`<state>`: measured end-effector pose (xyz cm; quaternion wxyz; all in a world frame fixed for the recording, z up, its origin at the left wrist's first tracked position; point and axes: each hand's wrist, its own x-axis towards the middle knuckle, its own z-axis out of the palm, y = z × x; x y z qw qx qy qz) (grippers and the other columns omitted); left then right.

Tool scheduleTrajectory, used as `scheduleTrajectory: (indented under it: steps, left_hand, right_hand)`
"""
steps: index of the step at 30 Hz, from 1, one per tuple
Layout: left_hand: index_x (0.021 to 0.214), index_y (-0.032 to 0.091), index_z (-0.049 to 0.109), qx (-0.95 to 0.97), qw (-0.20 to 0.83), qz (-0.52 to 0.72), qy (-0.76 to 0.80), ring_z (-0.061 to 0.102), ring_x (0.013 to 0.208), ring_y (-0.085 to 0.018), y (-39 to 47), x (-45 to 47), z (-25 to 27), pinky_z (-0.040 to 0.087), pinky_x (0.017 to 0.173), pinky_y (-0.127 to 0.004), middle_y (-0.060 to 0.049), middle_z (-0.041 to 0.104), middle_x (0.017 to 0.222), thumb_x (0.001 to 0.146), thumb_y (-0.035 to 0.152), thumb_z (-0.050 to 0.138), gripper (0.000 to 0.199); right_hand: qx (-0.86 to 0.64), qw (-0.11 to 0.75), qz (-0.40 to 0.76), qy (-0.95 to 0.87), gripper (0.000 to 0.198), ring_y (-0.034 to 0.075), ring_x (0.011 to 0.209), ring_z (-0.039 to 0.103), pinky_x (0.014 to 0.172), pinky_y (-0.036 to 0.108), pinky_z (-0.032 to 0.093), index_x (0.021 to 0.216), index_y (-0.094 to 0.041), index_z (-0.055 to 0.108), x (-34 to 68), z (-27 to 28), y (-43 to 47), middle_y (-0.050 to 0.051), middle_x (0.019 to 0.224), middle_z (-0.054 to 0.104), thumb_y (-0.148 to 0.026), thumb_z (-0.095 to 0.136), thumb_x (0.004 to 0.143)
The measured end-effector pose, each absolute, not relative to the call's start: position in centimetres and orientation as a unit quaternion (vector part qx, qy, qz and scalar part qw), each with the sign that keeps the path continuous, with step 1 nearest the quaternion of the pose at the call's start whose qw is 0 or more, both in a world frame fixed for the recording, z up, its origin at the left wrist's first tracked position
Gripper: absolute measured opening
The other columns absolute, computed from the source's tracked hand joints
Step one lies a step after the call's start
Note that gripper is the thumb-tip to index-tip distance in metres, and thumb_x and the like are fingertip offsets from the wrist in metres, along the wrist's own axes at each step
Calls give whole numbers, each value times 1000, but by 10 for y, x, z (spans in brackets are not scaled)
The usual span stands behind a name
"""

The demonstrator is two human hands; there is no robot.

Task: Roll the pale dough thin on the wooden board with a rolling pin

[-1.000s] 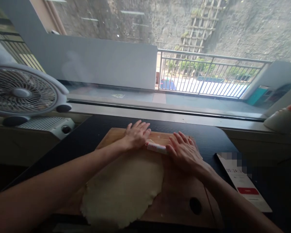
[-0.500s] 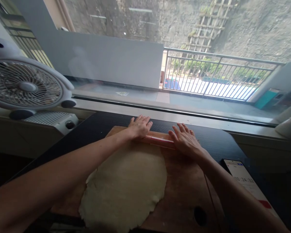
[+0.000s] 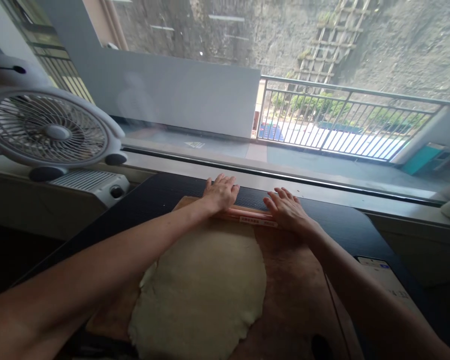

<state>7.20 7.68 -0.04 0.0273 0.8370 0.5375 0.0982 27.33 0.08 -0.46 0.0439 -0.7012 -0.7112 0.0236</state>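
Observation:
A wooden rolling pin (image 3: 253,214) with a white printed label lies across the far edge of a flat, pale sheet of dough (image 3: 200,290). My left hand (image 3: 221,194) rests on the pin's left part, palm down and fingers stretched forward. On its right part lies my right hand (image 3: 287,210), fingers extended and slightly spread. Neither hand wraps round the pin; both palms hide its ends. The dough has an uneven, ragged edge and sits on a wooden board (image 3: 292,280).
The board is on a dark table (image 3: 345,225). A phone (image 3: 386,280) lies at the right, partly behind my right forearm. At the left stands a white fan (image 3: 56,132) on the ledge. A large window (image 3: 195,100) is beyond the table.
The rolling pin has turned a little, bringing its label onto the near side. Both hands have slid slightly forward with it. The whole view has shifted a bit.

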Motion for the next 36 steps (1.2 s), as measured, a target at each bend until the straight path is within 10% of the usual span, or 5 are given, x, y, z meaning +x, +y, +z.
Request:
scheduleTrajectory:
  steps: [36]
  left_hand:
    - [133,21,46,900,21,109,421,30,135,-24,38,50,-9,17,110,-50,-6,45,141,94,44,22,51]
  right_hand:
    - [-615,80,-32,-784,54,28,137,22,106,46,25,136,-21,40,249,-11,-43,10,143,38,-51,20,96]
